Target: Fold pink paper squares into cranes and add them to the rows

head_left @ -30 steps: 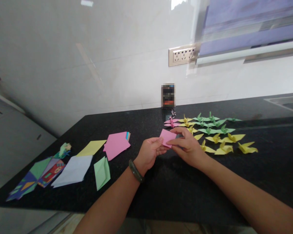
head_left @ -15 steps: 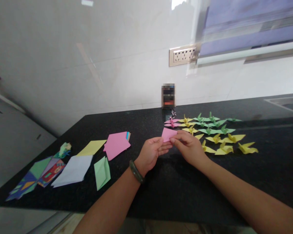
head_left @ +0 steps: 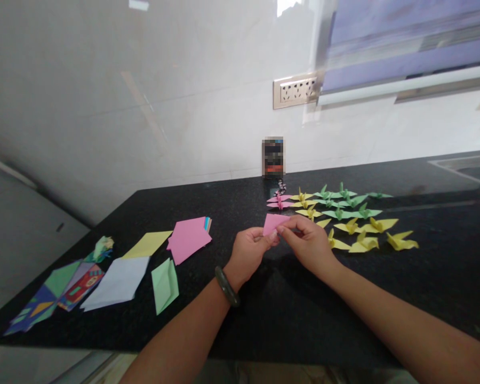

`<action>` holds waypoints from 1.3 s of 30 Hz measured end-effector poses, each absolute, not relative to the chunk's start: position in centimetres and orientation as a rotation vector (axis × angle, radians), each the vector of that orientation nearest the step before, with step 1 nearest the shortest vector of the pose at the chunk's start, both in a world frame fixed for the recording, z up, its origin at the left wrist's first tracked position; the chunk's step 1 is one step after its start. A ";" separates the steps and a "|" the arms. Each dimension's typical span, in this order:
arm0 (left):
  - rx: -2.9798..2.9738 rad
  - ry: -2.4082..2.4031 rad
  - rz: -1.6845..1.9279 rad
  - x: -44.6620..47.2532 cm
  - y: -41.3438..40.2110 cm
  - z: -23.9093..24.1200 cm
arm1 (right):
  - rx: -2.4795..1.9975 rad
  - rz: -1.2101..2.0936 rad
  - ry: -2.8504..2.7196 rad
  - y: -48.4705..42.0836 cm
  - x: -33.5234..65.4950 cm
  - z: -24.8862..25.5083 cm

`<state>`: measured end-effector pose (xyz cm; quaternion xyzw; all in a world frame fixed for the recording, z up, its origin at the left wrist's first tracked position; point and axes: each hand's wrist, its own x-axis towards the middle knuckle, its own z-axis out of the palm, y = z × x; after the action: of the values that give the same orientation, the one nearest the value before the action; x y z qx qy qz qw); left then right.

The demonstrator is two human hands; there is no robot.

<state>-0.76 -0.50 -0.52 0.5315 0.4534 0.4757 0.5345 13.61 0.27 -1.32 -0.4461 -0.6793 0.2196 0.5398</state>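
Note:
A small folded pink paper [head_left: 272, 222] is held just above the black countertop [head_left: 288, 304]. My left hand [head_left: 250, 250] pinches its lower left edge, fingers closed; a dark bangle sits on that wrist. My right hand [head_left: 309, 242] pinches the paper's right side with thumb and fingertips. Just beyond the hands lie several folded paper cranes: pink ones [head_left: 279, 201], green ones [head_left: 344, 205] and yellow ones [head_left: 368, 237].
Flat sheets lie to the left: a pink stack [head_left: 189, 238], a yellow sheet [head_left: 149, 244], a white sheet [head_left: 118, 280], a folded green sheet [head_left: 165, 284] and patterned sheets [head_left: 56, 290]. A small dark box [head_left: 272, 157] stands against the wall. The counter's front edge runs below my forearms.
Both hands have drawn closer together on the pink paper and pinch it more tightly. The paper has shifted slightly; the view has tilted a little.

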 end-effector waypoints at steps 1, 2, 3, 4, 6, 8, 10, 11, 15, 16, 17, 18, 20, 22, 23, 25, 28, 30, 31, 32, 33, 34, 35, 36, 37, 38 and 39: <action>1.290 1.103 1.151 -0.7 -0.5 -0.5 | -1.058 0.526 -1.617 0.2 13.6 -1.3; 1.306 1.119 1.160 -0.7 -0.5 -0.5 | -1.058 0.530 -1.614 0.2 13.5 -1.3; 1.315 1.130 1.162 -0.7 -0.5 -0.4 | -1.058 0.537 -1.604 0.2 13.5 -1.3; 1.318 1.135 1.162 -0.7 -0.5 -0.4 | -1.058 0.546 -1.589 0.2 13.5 -1.3; 1.320 1.134 1.159 -0.7 -0.5 -0.5 | -1.060 0.578 -1.554 0.2 13.4 -1.2; 1.322 1.132 1.158 -0.7 -0.5 -0.6 | -1.072 0.625 -1.516 0.2 13.3 -1.2; 1.325 1.134 1.151 -0.7 -0.5 -0.6 | -1.086 0.675 -1.483 0.2 13.3 -1.2; 1.326 1.135 1.145 -0.8 -0.5 -0.6 | -1.090 0.702 -1.468 0.2 13.3 -1.3; 1.321 1.130 1.125 -0.8 -0.5 -0.6 | -1.095 0.781 -1.415 0.3 13.1 -1.6; 1.320 1.129 1.124 -0.8 -0.5 -0.5 | -1.082 0.796 -1.402 0.4 13.1 -1.7; 1.324 1.130 1.122 -0.8 -0.5 -0.5 | -1.058 0.820 -1.392 0.5 13.1 -1.7; 1.335 1.132 1.116 -0.9 -0.5 -0.5 | -1.025 0.853 -1.382 0.7 13.2 -1.7; 1.376 1.141 1.091 -1.0 -0.4 -0.5 | -0.957 0.940 -1.375 0.9 13.4 -1.6; 1.447 1.158 1.056 -1.3 -0.2 -0.5 | -0.952 1.021 -1.430 1.1 13.8 -1.3; 1.491 1.170 1.040 -1.5 -0.1 -0.4 | -0.974 1.045 -1.483 1.2 13.9 -1.2; 1.573 1.207 1.032 -1.9 0.1 -0.3 | -1.027 1.069 -1.598 1.2 14.2 -0.8; 1.641 1.269 1.078 -2.2 0.2 0.0 | -1.052 1.143 -1.644 1.0 14.3 -0.5; 1.647 1.287 1.125 -2.3 0.3 0.1 | -1.055 1.233 -1.592 0.8 14.0 -0.6; 1.647 1.284 1.148 -2.3 0.3 0.1 | -1.063 1.265 -1.567 0.7 13.9 -0.6; 1.639 1.275 1.172 -2.2 0.3 0.1 | -1.074 1.288 -1.544 0.6 13.7 -0.7; 1.622 1.261 1.201 -2.1 0.3 0.0 | -1.081 1.305 -1.522 0.5 13.5 -0.8; 1.591 1.240 1.236 -2.0 0.3 0.0 | -1.081 1.323 -1.496 0.4 13.4 -0.8; 1.530 1.212 1.281 -1.9 0.4 -0.1 | -1.068 1.348 -1.462 0.3 13.3 -0.9; 1.454 1.177 1.323 -1.8 0.4 -0.2 | -1.045 1.375 -1.423 0.2 13.1 -0.9; 1.376 1.136 1.350 -1.8 0.4 -0.2 | -1.017 1.399 -1.390 0.1 13.0 -1.0; 1.313 1.089 1.355 -1.7 0.4 -0.3 | -0.992 1.417 -1.365 0.1 12.9 -1.0; 1.269 1.047 1.337 -1.7 0.4 -0.3 | -0.974 1.426 -1.346 0.0 12.9 -1.0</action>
<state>-1.70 0.36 -0.30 0.5221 0.4308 0.5502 0.4890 12.87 0.04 -1.03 -0.3954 -0.5463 0.5790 0.4582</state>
